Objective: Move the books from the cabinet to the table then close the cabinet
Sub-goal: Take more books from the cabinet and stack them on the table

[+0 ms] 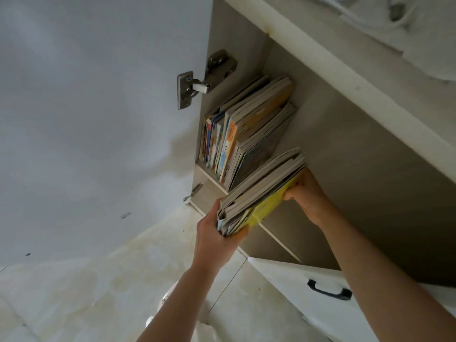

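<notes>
Head view: book stack (pixel 261 193) between both hands' grip.

A pale floor (pixel 103 287) of glossy cream tiles with yellowish marbling fills the lower left, thin grout lines crossing it. Soft, even daylight leaves a dull sheen on the tiles. At the lower right stands a white furniture front (pixel 308 299) carrying a dark bar handle (pixel 329 290). At the upper right corner lies rumpled white cloth (pixel 404 23), blurred and hard to make out.
</notes>
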A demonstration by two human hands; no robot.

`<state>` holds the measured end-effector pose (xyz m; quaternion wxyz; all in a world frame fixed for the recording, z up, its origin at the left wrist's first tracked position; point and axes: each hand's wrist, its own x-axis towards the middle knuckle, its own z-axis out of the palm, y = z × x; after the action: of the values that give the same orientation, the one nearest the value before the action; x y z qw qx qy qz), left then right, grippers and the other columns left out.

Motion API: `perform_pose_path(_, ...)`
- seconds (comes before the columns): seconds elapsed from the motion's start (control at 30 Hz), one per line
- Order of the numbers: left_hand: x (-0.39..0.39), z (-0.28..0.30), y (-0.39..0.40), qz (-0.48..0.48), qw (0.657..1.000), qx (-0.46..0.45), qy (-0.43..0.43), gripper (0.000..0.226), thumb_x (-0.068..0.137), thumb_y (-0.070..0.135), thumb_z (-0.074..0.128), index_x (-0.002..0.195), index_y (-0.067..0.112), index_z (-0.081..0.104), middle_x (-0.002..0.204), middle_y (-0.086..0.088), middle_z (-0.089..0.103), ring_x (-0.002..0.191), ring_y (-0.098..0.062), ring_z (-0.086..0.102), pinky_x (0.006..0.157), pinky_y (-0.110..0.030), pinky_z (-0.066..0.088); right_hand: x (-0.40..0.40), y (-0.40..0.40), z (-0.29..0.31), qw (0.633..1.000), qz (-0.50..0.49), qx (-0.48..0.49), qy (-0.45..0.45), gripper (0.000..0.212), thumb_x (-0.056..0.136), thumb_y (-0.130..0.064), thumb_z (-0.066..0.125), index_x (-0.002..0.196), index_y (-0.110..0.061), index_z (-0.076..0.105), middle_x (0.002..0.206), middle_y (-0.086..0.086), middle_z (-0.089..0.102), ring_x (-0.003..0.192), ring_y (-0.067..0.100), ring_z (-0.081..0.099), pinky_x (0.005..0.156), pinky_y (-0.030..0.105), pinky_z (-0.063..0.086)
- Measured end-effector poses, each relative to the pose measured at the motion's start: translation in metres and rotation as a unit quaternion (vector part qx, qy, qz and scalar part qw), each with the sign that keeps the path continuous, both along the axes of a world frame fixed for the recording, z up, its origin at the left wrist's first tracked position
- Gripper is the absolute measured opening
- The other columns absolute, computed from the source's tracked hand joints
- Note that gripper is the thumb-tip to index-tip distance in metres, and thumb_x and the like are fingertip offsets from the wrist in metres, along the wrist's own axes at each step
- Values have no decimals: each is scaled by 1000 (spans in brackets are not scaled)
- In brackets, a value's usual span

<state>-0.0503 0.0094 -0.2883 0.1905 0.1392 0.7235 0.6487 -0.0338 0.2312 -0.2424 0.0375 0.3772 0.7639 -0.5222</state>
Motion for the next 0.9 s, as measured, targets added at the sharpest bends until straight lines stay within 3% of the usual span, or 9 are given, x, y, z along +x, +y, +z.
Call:
perform_pose_path(0.1, 10, 24, -22, 7, 1000, -22, -13, 56, 67, 11, 83, 117, 25, 62, 99, 34, 68, 95, 5, 66, 75, -9, 51, 7, -22, 33, 1000, 22, 6, -4, 81, 52, 2, 57, 132, -8, 48, 121, 11, 63, 117, 29, 57, 99, 48, 48)
perform_pose_path(0.17, 16, 40, -37, 13, 999, -25, -18, 58, 67, 1, 83, 113, 29, 63, 98, 31, 69, 94, 4, 67, 74, -10, 53, 12, -38, 59, 999, 28, -15, 3, 64, 63, 17, 56, 120, -11, 51, 104, 0, 64, 95, 12, 63, 77, 28, 56)
perform_pose_path(0.23, 20, 55, -53, 24, 999, -23, -28, 58, 66, 3, 84, 108, 36, 62, 98, 28, 70, 93, 5, 67, 75, -13, 54, 19, -51, 77, 999, 27, -24, 5, 61, 62, 18, 56, 112, -16, 52, 100, 3, 65, 84, 11, 62, 63, 30, 54)
perform_pose_path(0.4, 24, 105, -106, 9, 999, -13, -43, 62, 65, 19, 85, 122, 24, 63, 111, 14, 71, 103, -4, 67, 85, -27, 57, 40, -89, 105, 997, 36, -54, 39, 62, 47, -1, 57, 107, -16, 57, 105, 16, 67, 96, 30, 64, 80, 52, 54)
perform_pose_path(0.47, 28, 128, -135, 14, 999, -14, -43, 61, 63, 20, 85, 120, 25, 64, 110, 12, 72, 103, -7, 68, 84, -28, 58, 46, -115, 120, 995, 48, -73, 43, 51, 54, 4, 58, 99, -20, 56, 98, 11, 65, 90, 25, 62, 79, 46, 50)
perform_pose_path(0.57, 40, 153, -172, 30, 997, -25, -71, 57, 65, 7, 88, 110, 33, 64, 101, 18, 74, 94, -5, 70, 74, -22, 59, 51, -146, 140, 992, 105, -61, 37, 49, 52, 1, 58, 101, -1, 56, 91, 15, 64, 86, 28, 64, 72, 42, 51)
perform_pose_path(0.67, 60, 175, -216, 80, 987, -15, -137, 53, 63, -1, 86, 96, 33, 64, 82, 22, 74, 77, 0, 71, 60, -16, 55, 57, -189, 164, 981, 166, -78, 66, 53, 67, 9, 60, 117, -5, 50, 91, 2, 66, 76, 6, 67, 59, 20, 52)
perform_pose_path(0.8, 105, 199, -289, 140, 965, 25, -221, 57, 55, 9, 90, 106, 21, 67, 97, -2, 77, 89, -24, 74, 73, -41, 61, 78, -262, 198, 957, 257, -108, 83, 52, 82, 12, 59, 114, -28, 51, 103, -6, 67, 85, -2, 68, 67, 19, 56)
perform_pose_path(0.9, 148, 209, -344, 194, 942, 68, -265, 60, 53, 17, 84, 110, 17, 67, 103, -10, 75, 92, -33, 73, 79, -54, 58, 102, -315, 211, 944, 295, -122, 84, 51, 80, -4, 68, 123, -27, 51, 111, -5, 68, 96, 6, 68, 76, 25, 57)
